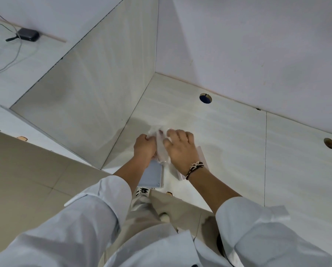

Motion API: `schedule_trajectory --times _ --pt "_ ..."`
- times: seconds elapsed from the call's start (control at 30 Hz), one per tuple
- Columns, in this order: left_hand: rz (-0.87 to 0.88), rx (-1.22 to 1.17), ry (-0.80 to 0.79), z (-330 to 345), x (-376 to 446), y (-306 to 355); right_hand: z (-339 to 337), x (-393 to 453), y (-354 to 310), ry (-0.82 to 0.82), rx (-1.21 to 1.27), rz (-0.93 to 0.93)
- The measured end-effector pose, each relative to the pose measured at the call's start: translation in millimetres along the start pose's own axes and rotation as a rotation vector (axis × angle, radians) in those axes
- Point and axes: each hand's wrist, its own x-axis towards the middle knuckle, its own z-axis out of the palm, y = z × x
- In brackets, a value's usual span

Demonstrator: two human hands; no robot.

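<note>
A wrapper (160,138) sits between the left grip (144,146) and the right grip (180,149), above the worktop (228,151). A flat panel (151,175) lies just nearer than the left grip. A hole (205,98) lies beyond the right grip.

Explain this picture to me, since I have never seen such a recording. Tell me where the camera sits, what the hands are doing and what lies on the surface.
There is no machine here. A person wears one wide-angle camera on the head, so you look forward and down along their own white sleeves. The left hand and the right hand, which has a braided bracelet at the wrist, both grip a crumpled clear plastic wrapper just above a pale desk. What the wrapper holds, if anything, cannot be made out. Under the hands lie a flat grey panel and a flat white piece. Further back the desk has a round cable hole. An upright divider stands to the left, and beyond it a small black device lies with its cables.
</note>
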Motion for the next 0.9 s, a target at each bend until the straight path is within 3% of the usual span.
schedule_trajectory --times 0.07,0.17,0.37,0.5,0.7,0.8,0.9 --pt "0.067 0.049 0.01 0.5 -1.3 0.1 -7.4 9.2 -8.8 -0.185 -0.051 -0.095" --pt "0.126 0.088 0.03 1.0 -1.4 1.2 -15.4 18.7 -17.5 -0.543 0.15 0.078" --pt "0.209 0.153 -0.011 -2.2 0.9 3.7 -11.6 34.1 -18.8 -0.708 0.659 0.442" --pt "0.218 0.1 -0.072 -4.9 2.6 3.2 -14.6 40.7 -16.4 -0.685 1.095 0.675" --pt "0.167 0.031 -0.133 -5.9 -2.9 10.6 4.4 33.2 -20.3 -0.432 1.547 0.822" --pt "0.095 -0.021 -0.172 -8.8 -5.1 16.7 -9.1 35.2 -21.8 -0.329 1.546 0.698" --pt "0.025 -0.118 -0.246 -12.0 -6.7 22.4 -11.8 36.5 -21.0 -0.397 1.463 0.652"
